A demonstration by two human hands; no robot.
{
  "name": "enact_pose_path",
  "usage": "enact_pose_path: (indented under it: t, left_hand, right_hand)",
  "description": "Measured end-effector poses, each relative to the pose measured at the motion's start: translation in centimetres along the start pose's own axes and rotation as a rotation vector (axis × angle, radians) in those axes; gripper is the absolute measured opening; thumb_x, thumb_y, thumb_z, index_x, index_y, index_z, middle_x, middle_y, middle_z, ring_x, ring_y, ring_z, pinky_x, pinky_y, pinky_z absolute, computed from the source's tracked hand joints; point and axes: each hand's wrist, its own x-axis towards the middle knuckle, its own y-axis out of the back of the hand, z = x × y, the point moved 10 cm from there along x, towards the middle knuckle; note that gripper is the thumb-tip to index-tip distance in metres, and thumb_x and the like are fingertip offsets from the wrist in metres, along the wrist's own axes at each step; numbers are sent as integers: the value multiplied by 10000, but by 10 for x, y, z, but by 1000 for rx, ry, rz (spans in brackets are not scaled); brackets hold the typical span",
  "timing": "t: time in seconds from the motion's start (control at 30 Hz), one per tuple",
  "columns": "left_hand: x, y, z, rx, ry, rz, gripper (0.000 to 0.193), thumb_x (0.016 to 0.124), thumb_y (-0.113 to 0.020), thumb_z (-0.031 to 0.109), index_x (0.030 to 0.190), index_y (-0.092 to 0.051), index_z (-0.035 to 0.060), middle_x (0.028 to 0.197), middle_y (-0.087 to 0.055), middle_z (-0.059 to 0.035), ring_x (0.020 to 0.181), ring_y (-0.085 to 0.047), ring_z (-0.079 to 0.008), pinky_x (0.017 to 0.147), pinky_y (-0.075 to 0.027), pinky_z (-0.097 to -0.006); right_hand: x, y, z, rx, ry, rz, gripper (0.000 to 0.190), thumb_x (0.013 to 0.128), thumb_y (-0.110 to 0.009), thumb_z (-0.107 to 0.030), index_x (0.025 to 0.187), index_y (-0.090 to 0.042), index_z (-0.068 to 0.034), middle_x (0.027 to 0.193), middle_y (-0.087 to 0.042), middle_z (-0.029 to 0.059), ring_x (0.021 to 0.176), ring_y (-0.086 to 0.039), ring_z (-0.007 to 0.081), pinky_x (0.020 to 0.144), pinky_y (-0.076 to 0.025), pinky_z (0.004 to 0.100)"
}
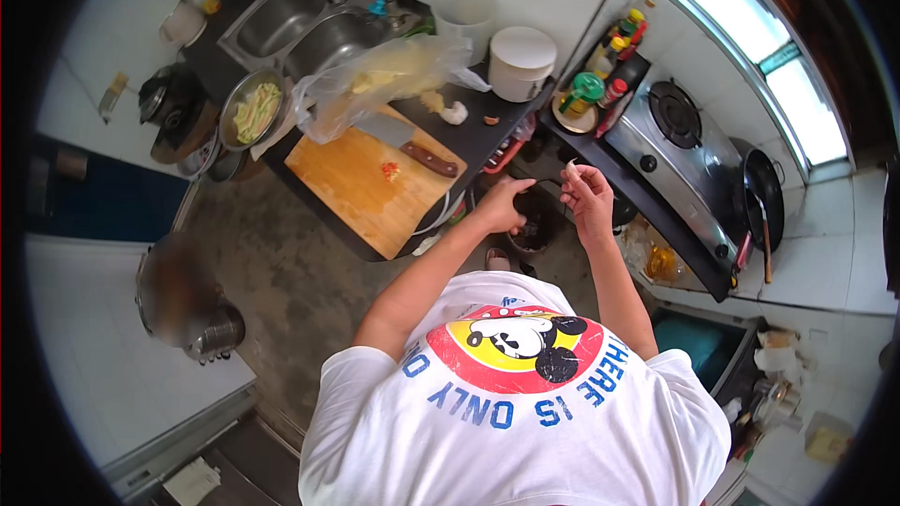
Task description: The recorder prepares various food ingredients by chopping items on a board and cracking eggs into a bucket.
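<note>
My right hand pinches a small pale piece, which looks like a garlic clove, between thumb and fingertips. To its left, my left hand hangs above a dark waste bin on the floor. Its fingers are spread and no object shows in them. Beyond it, a wooden cutting board lies on the dark counter, bearing a cleaver with a brown handle and a small heap of chopped red and pale bits. A white garlic bulb and a loose clove rest behind the board.
A clear plastic bag partly covers the board's back edge. Sliced vegetables fill a metal bowl near the double sink. A lidded white bucket stands at the counter corner. At right are sauce bottles, a gas stove and a wok.
</note>
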Motion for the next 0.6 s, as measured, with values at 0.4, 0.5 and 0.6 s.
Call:
enact_pose_path:
  t: [0.4,0.5,0.6]
  left_hand:
    - [-22,7,20,-797,119,-64,390,939,-510,34,1324,-466,-12,1219,-600,-192,919,-697,-266,828,-577,-368]
    - [-34,24,17,-855,84,36,451,864,-554,-34,1308,-482,-14,1146,-623,-168,822,-705,-249,784,-587,-345]
    - [-41,31,4,-686,65,48,411,891,-591,21,1292,-504,-13,1134,-618,-148,799,-696,-220,768,-586,-315]
  right_hand:
    - [-12,-14,-4,-265,84,-112,197,894,-711,-148,1033,-634,-31,926,-698,40,761,-623,83,652,-488,215]
    - [-5,-31,5,-267,61,-184,194,895,-710,-153,1031,-637,-34,915,-695,34,755,-622,81,651,-486,213]
    - [0,-43,7,-283,50,-214,192,896,-712,-159,1026,-639,-37,908,-693,29,751,-621,79,646,-484,213]
